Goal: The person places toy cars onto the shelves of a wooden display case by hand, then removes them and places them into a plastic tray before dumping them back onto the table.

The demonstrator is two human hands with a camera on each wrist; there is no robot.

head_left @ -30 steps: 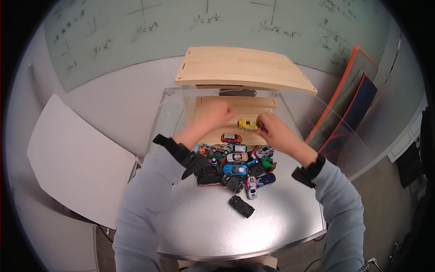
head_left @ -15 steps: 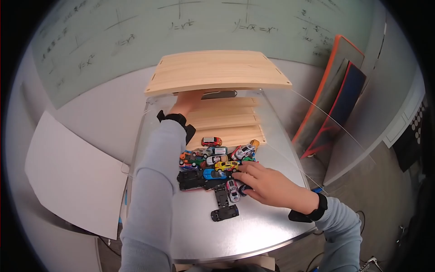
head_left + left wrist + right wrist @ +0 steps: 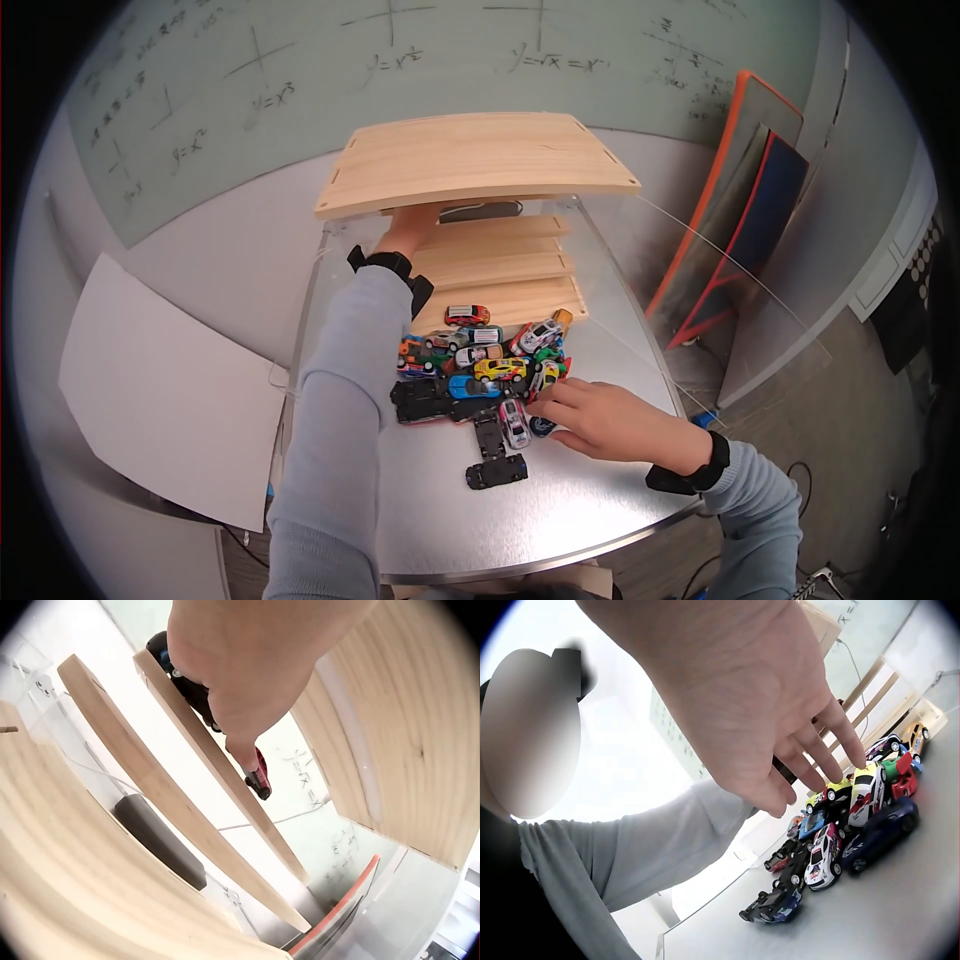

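My left hand (image 3: 408, 230) reaches under the top board of a wooden shelf unit. In the left wrist view its digit bends down onto a red and black toy car (image 3: 260, 780) above a plank, the other fingers hidden behind the hand. A dark toy car (image 3: 193, 694) shows beside that hand on the same plank. My right hand (image 3: 610, 420) hovers at the near right of a pile of toy cars, fingers loosely extended. Its fingertips are right at a white and yellow toy car (image 3: 868, 791). A yellow toy car (image 3: 500, 369) and a blue toy car (image 3: 474, 387) lie beside it.
Wooden planks (image 3: 500, 268) step down behind the pile on the metal table (image 3: 560, 520). Two dark toy cars (image 3: 496, 471) lie at the pile's near edge. Orange-edged panels (image 3: 745, 200) lean at the right; a white sheet (image 3: 175, 390) stands at the left.
My right hand brought the yellow toy car down onto the pile and let go, then drew slightly back, uncovering the white and yellow car. My left hand moved in under the top board.
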